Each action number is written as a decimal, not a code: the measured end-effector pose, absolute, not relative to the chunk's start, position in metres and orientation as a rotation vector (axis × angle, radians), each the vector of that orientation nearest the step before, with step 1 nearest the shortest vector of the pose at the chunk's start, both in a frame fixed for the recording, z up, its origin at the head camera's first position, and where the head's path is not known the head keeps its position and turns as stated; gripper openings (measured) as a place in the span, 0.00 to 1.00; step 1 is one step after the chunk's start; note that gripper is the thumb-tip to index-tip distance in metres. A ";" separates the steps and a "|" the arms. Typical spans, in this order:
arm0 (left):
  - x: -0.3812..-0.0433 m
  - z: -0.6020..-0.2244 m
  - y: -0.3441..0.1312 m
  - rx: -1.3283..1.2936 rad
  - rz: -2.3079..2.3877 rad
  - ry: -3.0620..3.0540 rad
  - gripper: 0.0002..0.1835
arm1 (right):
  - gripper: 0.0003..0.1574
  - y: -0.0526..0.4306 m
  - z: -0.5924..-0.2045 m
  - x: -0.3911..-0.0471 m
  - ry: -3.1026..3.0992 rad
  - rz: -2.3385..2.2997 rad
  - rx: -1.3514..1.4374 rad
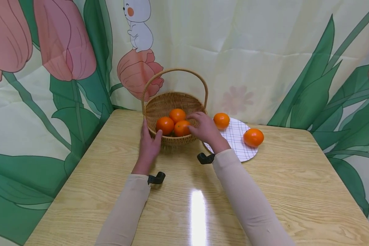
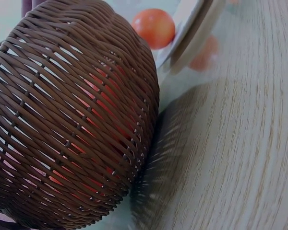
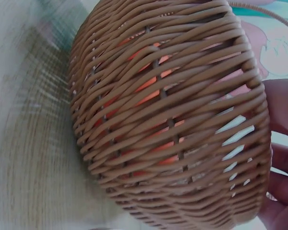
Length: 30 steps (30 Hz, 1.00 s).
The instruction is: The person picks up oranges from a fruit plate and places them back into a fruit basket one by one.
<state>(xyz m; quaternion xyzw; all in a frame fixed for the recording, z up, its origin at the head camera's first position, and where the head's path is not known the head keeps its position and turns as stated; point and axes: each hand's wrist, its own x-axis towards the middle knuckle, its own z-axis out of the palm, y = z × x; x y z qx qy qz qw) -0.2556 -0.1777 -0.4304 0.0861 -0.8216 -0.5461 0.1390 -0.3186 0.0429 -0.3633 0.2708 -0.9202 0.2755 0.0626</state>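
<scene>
A wicker basket (image 1: pixel 172 97) with a tall arched handle stands at the back of the table, holding three oranges (image 1: pixel 177 115). My left hand (image 1: pixel 149 143) rests against the basket's left side, its fingers straight along the outside and the thumb by the front rim. Over the right rim reaches my right hand (image 1: pixel 206 128), its fingertips beside the nearest orange (image 1: pixel 182 128) inside. No fruit shows between those fingers in the right wrist view, where they lie at the rim. Through the weave (image 2: pixel 72 96), orange-red patches show in both wrist views.
To the basket's right lies a round white plate or mat (image 1: pixel 235 136) with a blue grid. One orange (image 1: pixel 221 121) sits at its back left and another (image 1: pixel 253 137) at its right edge. A printed curtain (image 1: pixel 252 61) hangs behind the wooden table (image 1: pixel 295 184).
</scene>
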 end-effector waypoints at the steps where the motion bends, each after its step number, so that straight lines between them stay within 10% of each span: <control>1: -0.256 -0.430 -0.178 0.248 -1.578 -2.375 0.44 | 0.24 0.045 -0.364 -0.318 -2.768 0.845 0.817; 30: -0.258 -0.433 -0.178 0.226 -1.584 -2.362 0.44 | 0.21 0.092 -0.380 -0.313 -2.548 0.932 0.635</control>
